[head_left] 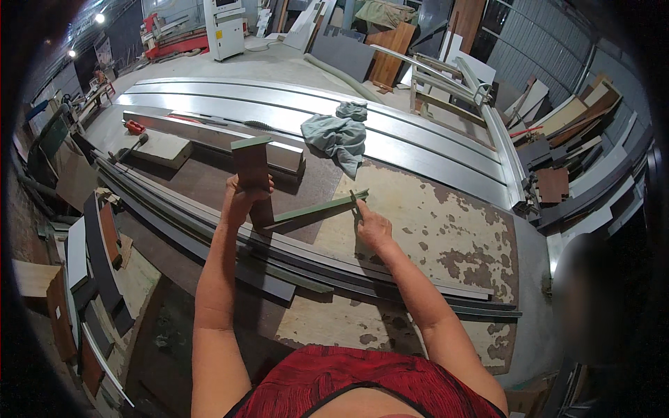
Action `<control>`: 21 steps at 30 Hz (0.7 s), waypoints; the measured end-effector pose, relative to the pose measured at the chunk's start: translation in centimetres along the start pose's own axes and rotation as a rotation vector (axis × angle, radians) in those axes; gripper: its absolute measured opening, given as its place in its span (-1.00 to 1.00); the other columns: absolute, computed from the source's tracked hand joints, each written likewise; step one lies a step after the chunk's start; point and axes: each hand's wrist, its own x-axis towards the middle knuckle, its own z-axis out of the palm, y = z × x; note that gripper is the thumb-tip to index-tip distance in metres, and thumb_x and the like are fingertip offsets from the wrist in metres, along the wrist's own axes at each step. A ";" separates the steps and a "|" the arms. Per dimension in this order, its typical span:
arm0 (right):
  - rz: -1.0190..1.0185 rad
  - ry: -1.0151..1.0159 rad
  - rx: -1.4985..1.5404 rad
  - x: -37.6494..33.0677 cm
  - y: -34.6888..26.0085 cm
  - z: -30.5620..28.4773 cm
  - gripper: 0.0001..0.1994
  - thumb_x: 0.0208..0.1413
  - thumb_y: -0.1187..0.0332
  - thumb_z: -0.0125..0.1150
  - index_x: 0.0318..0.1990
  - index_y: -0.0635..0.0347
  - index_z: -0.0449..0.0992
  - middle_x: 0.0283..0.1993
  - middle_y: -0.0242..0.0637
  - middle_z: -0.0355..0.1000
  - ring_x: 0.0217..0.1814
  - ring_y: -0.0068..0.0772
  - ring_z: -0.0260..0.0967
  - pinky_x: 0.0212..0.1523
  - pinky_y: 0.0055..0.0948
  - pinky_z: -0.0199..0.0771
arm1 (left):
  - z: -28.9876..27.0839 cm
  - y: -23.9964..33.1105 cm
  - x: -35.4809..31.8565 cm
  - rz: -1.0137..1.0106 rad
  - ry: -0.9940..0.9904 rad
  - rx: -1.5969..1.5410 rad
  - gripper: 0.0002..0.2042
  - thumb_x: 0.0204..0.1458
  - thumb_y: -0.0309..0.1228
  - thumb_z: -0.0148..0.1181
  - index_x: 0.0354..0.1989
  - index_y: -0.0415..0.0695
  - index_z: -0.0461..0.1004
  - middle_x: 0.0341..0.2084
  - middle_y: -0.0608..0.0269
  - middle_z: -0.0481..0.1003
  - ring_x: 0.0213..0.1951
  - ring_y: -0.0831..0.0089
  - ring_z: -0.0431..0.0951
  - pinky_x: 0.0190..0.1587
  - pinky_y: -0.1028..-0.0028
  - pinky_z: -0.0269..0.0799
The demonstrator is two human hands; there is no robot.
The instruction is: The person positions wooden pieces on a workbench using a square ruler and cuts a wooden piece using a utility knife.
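Observation:
My left hand (245, 198) is closed around an upright brown board (252, 161) with a pale green top edge. From its foot a second narrow board with a green edge (317, 210) runs off to the right at an angle; whether the two are joined is hard to make out. At that board's far right end, my right hand (374, 224) pinches the tip with its fingers. Beneath both hands lie the worktable (446, 230), with worn pale patches, and several long strips (334, 258) along its near side.
Beyond the boards stands a metal saw fence (209, 136), with a crumpled grey-green cloth (341, 136) on the silver sliding table (425, 143). A pale block (157, 150) sits at left. Offcuts (87, 254) crowd the lower left; a blurred person (589, 299) is at right.

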 end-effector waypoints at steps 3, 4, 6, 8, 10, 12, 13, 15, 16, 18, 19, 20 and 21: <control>-0.022 -0.005 -0.028 -1.4 -0.2 -0.4 -0.38 -0.03 0.35 0.06 0.28 -0.15 0.17 -0.24 0.01 0.50 -0.18 0.08 0.47 -0.13 -0.01 0.44 | -0.1 0.6 0.0 -0.012 -0.008 -0.076 -0.72 -0.33 -0.64 0.20 -0.32 -0.25 0.54 -0.44 0.22 0.58 -0.38 0.49 0.58 -0.22 0.47 0.51; -0.043 0.022 -0.020 -1.8 0.0 -0.4 -0.38 -0.03 0.35 0.06 0.28 -0.14 0.17 -0.24 0.01 0.50 -0.19 0.08 0.47 -0.14 -0.01 0.44 | 0.0 1.0 0.0 -0.023 -0.008 -0.060 -0.72 -0.33 -0.63 0.21 -0.32 -0.25 0.54 -0.44 0.22 0.57 -0.38 0.49 0.58 -0.23 0.46 0.52; -0.044 0.024 -0.004 -1.8 0.3 -0.3 -0.38 -0.04 0.35 0.06 0.28 -0.14 0.17 -0.24 0.01 0.50 -0.19 0.09 0.47 -0.14 0.00 0.44 | 0.1 1.0 0.2 -0.037 -0.009 -0.045 -0.72 -0.33 -0.63 0.21 -0.32 -0.25 0.55 -0.44 0.21 0.57 -0.38 0.49 0.58 -0.23 0.46 0.52; -0.049 0.032 0.016 -1.3 0.2 -0.4 -0.38 -0.04 0.36 0.06 0.28 -0.14 0.17 -0.24 0.02 0.49 -0.18 0.09 0.47 -0.14 0.00 0.44 | -0.1 0.7 0.4 -0.029 -0.032 -0.058 -0.72 -0.32 -0.63 0.22 -0.32 -0.25 0.55 -0.44 0.22 0.57 -0.39 0.50 0.58 -0.23 0.47 0.52; -0.021 0.004 0.021 0.0 -0.2 -0.3 -0.39 -0.04 0.37 0.05 0.26 -0.13 0.18 -0.25 0.02 0.50 -0.19 0.10 0.47 -0.14 0.00 0.44 | -0.3 0.2 0.5 -0.017 -0.038 -0.030 -0.70 -0.33 -0.60 0.23 -0.30 -0.24 0.55 -0.43 0.21 0.58 -0.36 0.46 0.59 -0.20 0.44 0.52; -0.010 0.010 0.000 0.7 -0.6 -0.1 -0.41 -0.04 0.37 0.04 0.25 -0.12 0.18 -0.25 0.02 0.50 -0.19 0.11 0.47 -0.14 0.01 0.43 | -0.2 -0.1 0.4 -0.005 -0.048 -0.003 -0.68 -0.33 -0.57 0.24 -0.27 -0.24 0.55 -0.42 0.20 0.58 -0.33 0.42 0.61 -0.16 0.41 0.53; -0.005 0.013 -0.021 0.8 -0.8 0.0 -0.42 -0.03 0.38 0.03 0.24 -0.11 0.19 -0.26 0.02 0.50 -0.20 0.12 0.47 -0.14 0.01 0.43 | -0.1 0.0 0.0 0.002 -0.031 0.013 -0.69 -0.32 -0.58 0.25 -0.27 -0.24 0.55 -0.41 0.21 0.58 -0.33 0.43 0.61 -0.16 0.41 0.53; -0.005 0.013 -0.024 0.7 -1.0 0.1 -0.43 -0.03 0.38 0.02 0.23 -0.09 0.20 -0.26 0.02 0.50 -0.20 0.12 0.47 -0.15 0.01 0.43 | 0.2 -0.2 -0.6 0.010 -0.016 0.029 -0.69 -0.31 -0.59 0.27 -0.27 -0.23 0.56 -0.40 0.21 0.59 -0.32 0.43 0.61 -0.16 0.40 0.53; -0.007 0.014 -0.027 0.7 -1.0 0.0 -0.44 -0.03 0.38 0.01 0.23 -0.08 0.20 -0.27 0.01 0.50 -0.20 0.12 0.47 -0.15 0.02 0.43 | 0.2 -0.3 -0.8 0.024 -0.001 0.040 -0.70 -0.29 -0.59 0.28 -0.27 -0.23 0.56 -0.39 0.22 0.59 -0.31 0.44 0.61 -0.15 0.40 0.53; -0.010 0.008 -0.004 0.4 -0.9 -0.3 -0.43 -0.03 0.39 0.01 0.23 -0.09 0.20 -0.26 0.02 0.50 -0.20 0.12 0.47 -0.15 0.02 0.43 | 0.5 -0.5 -1.5 0.039 0.015 0.051 -0.71 -0.28 -0.60 0.30 -0.27 -0.23 0.56 -0.38 0.22 0.59 -0.30 0.44 0.61 -0.15 0.39 0.53; -0.013 0.002 0.019 0.2 -0.9 -0.5 -0.43 -0.03 0.39 0.00 0.24 -0.09 0.20 -0.26 0.02 0.50 -0.20 0.12 0.47 -0.15 0.03 0.43 | 0.7 -0.5 -1.9 0.076 0.013 0.071 -0.74 -0.25 -0.60 0.28 -0.29 -0.21 0.58 -0.38 0.26 0.60 -0.30 0.49 0.60 -0.17 0.44 0.52; -0.015 0.003 0.020 -0.2 -0.9 -0.7 -0.43 -0.03 0.39 0.00 0.24 -0.09 0.20 -0.26 0.02 0.50 -0.20 0.12 0.47 -0.15 0.03 0.43 | 0.8 -0.5 -2.2 0.113 0.011 0.090 -0.78 -0.22 -0.60 0.27 -0.30 -0.19 0.59 -0.38 0.30 0.61 -0.30 0.54 0.59 -0.19 0.49 0.52; -0.012 0.005 -0.001 -0.7 -0.8 -0.9 -0.42 -0.03 0.40 0.01 0.24 -0.10 0.20 -0.27 0.02 0.50 -0.21 0.12 0.47 -0.16 0.03 0.43 | 0.8 -0.3 -2.5 0.115 0.012 0.091 -0.78 -0.22 -0.60 0.27 -0.30 -0.19 0.59 -0.38 0.30 0.61 -0.30 0.54 0.59 -0.19 0.49 0.52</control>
